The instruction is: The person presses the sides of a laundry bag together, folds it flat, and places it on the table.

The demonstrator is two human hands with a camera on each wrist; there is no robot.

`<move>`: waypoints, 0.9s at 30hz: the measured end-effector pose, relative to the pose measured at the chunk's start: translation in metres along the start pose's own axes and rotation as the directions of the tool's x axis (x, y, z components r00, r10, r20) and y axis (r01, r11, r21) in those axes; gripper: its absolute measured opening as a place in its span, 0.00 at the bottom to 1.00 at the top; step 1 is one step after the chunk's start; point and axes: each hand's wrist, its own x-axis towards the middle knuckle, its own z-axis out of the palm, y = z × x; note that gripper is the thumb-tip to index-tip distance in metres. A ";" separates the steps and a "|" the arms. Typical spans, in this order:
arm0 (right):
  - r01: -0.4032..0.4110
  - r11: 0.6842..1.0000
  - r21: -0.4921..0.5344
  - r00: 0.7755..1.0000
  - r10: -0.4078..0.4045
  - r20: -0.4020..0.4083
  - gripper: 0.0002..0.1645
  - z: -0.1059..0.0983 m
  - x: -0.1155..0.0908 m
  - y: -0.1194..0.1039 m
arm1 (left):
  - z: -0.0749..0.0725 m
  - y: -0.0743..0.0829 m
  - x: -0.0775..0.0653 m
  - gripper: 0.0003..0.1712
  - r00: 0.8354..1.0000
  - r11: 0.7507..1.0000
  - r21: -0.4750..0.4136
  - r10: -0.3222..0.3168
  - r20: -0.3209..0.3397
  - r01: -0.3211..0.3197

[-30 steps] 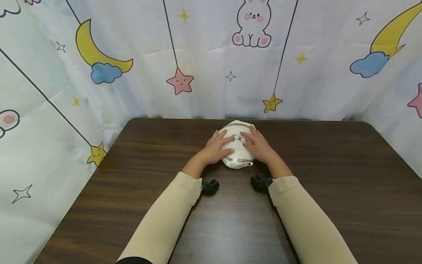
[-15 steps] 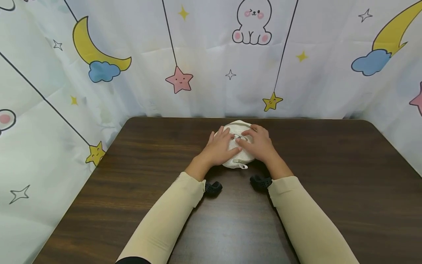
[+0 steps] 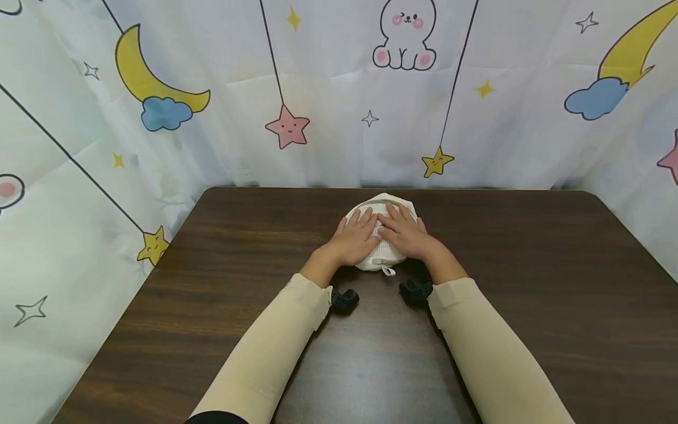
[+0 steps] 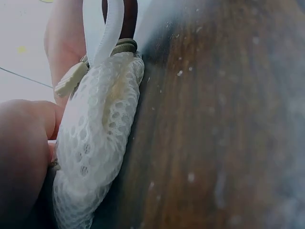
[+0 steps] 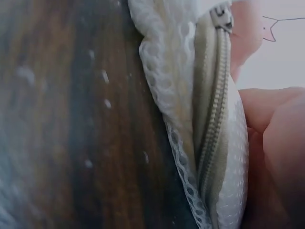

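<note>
A white mesh laundry bag lies near the far edge of the table, looking rounded and puffy. On its left half rests my left hand, fingers stretched forward. My right hand lies on the right half with its fingers extended, and the two thumbs meet near the middle. In the left wrist view, a pale zipper pull and a white ribbon loop stick out at the bag's end. The right wrist view shows a zipper with beige tape along the side. The hands hide much of the bag's top.
The dark wooden table has rounded far corners. Behind it hangs a white curtain printed with moons, stars and a rabbit. Black wrist devices sit at both beige sleeve cuffs.
My left hand has shifted a little right, and both hands now lie flatter with straighter fingers. The bag looks more spread out, and its ribbon loop has moved slightly left.
</note>
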 end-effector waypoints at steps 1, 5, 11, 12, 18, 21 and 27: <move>-0.005 1.000 -0.006 1.000 0.005 0.010 0.33 -0.001 0.001 -0.001 | -0.001 0.000 0.000 0.36 1.000 1.000 0.005 -0.004 0.010 0.004; -0.017 0.999 -0.034 0.999 0.019 0.043 0.33 -0.001 0.003 -0.003 | -0.004 0.001 -0.002 0.35 0.999 1.000 0.019 -0.020 0.044 0.019; -0.017 1.000 -0.026 0.999 0.018 0.040 0.34 0.001 0.003 0.001 | -0.005 0.000 -0.001 0.36 0.998 1.000 -0.007 -0.007 0.058 0.007; -0.015 1.000 -0.015 0.999 0.016 0.031 0.34 0.001 0.003 0.002 | -0.005 0.000 -0.001 0.36 0.999 1.000 -0.027 0.002 0.054 -0.001; 0.005 0.999 0.041 1.000 -0.005 -0.011 0.36 0.002 -0.001 0.007 | -0.002 -0.003 0.000 0.38 0.999 0.993 -0.112 0.048 0.015 -0.046; 0.013 0.998 0.059 1.000 -0.011 -0.028 0.36 0.001 -0.003 0.007 | -0.002 -0.004 0.000 0.37 0.998 0.988 -0.142 0.056 -0.009 -0.056; 0.020 0.999 0.039 0.997 -0.017 -0.081 0.36 -0.002 -0.006 0.005 | -0.005 -0.004 0.001 0.34 0.994 0.985 -0.143 0.085 -0.075 -0.095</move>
